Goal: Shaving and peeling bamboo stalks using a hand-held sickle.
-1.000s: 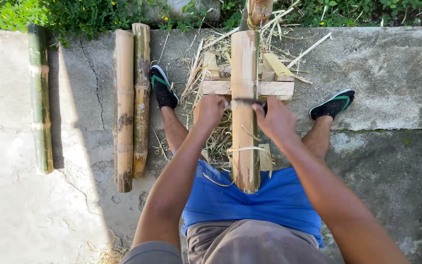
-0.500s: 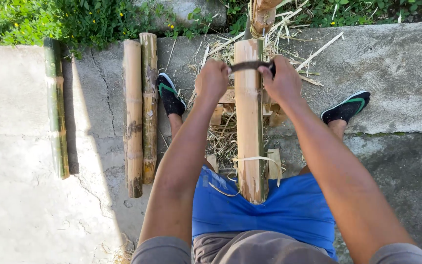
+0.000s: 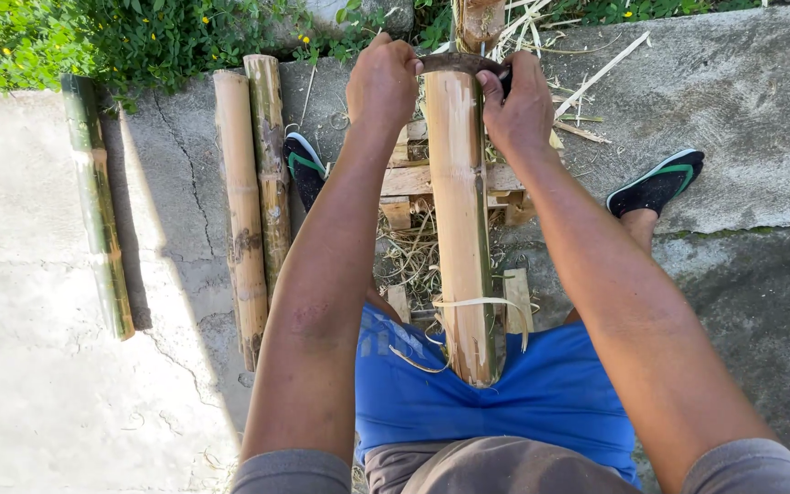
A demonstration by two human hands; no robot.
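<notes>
A pale bamboo pole (image 3: 462, 220) runs from my lap away from me, resting on a small wooden frame (image 3: 413, 180). Across its far end lies a dark curved blade (image 3: 457, 62). My left hand (image 3: 382, 80) grips the blade's left end and my right hand (image 3: 516, 102) grips its right end, both arms stretched out. Thin peeled strips (image 3: 482, 304) curl off the pole near my blue shorts (image 3: 541, 393).
Two brown bamboo poles (image 3: 253, 201) lie side by side on the concrete at left, a green one (image 3: 95, 201) further left. My feet in dark sandals (image 3: 656, 183) rest either side of the frame. Shavings litter the ground; plants (image 3: 93, 37) edge the far side.
Both hands have pushed the blade away from me along the pole, from its middle to the far end. My arms are now extended.
</notes>
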